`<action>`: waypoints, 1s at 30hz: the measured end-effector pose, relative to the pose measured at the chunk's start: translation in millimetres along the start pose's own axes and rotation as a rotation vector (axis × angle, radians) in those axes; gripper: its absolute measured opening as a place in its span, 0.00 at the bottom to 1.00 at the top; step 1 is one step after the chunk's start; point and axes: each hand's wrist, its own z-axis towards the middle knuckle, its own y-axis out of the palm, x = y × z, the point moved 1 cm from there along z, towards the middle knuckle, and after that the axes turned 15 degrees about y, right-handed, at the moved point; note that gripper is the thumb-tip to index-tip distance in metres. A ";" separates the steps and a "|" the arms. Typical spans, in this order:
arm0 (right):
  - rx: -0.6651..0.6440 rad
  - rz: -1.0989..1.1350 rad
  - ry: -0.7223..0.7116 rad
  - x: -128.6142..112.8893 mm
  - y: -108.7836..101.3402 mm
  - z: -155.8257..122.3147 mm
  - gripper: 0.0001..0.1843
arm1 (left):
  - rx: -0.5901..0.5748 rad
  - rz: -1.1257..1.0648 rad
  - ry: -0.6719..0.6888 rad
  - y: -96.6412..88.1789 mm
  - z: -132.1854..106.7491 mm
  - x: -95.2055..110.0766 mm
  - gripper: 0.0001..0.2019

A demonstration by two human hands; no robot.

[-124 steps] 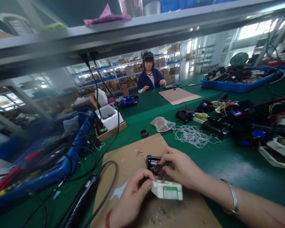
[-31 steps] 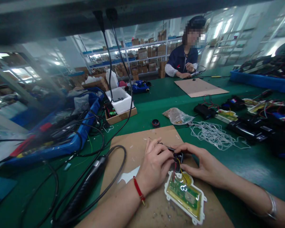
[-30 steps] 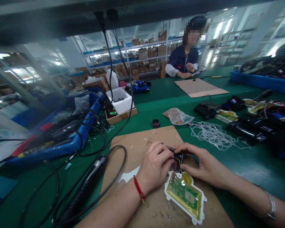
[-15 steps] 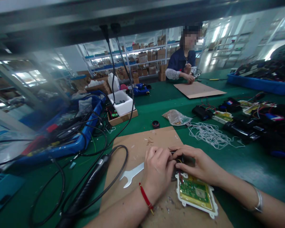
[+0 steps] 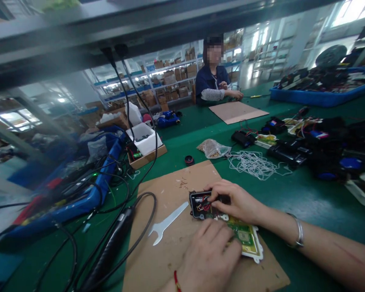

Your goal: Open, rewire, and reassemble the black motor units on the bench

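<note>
A small black plastic box (image 5: 197, 214) lies open on the cardboard, red, white and yellow wires bunched inside it. My right hand (image 5: 231, 198) holds the box at its right side, thumb and fingers closed at the wires. Just below is a green circuit board (image 5: 246, 237) in a white-edged frame. My left hand (image 5: 211, 251) lies across the left part of this board, its fingers curled at it. Their tips are partly hidden. Left of the box rests a flat open-end wrench (image 5: 169, 223). Small brass screws (image 5: 182, 183) are scattered above the wrench.
The cardboard sheet (image 5: 158, 259) lies on a green table. A black-handled corded tool (image 5: 112, 243) and blue bin (image 5: 88, 198) stand left. Beyond are a bag of brass parts (image 5: 213, 149) and white cord (image 5: 255, 164). Black devices (image 5: 292, 152) crowd the right. A co-worker (image 5: 213, 81) sits opposite.
My left hand has moved from the box down to the circuit board, uncovering the box's wired inside. My right hand stays at the box. The view has shifted slightly right.
</note>
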 end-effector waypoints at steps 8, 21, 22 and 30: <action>-0.038 0.074 -0.023 -3.9 -0.5 6.3 0.13 | -0.022 -0.694 -0.442 -39.8 -6.1 -29.8 0.06; -0.163 0.025 -0.099 7.8 1.2 4.6 0.13 | 0.181 -0.715 -0.940 -35.4 -30.1 -61.5 0.13; -0.186 0.020 -0.120 7.1 -1.9 4.8 0.13 | 0.216 -0.697 -0.965 -34.3 -30.3 -62.7 0.14; -0.231 0.016 -0.192 11.3 -9.1 6.3 0.12 | 0.419 -0.576 -1.102 -14.3 -34.1 -78.9 0.16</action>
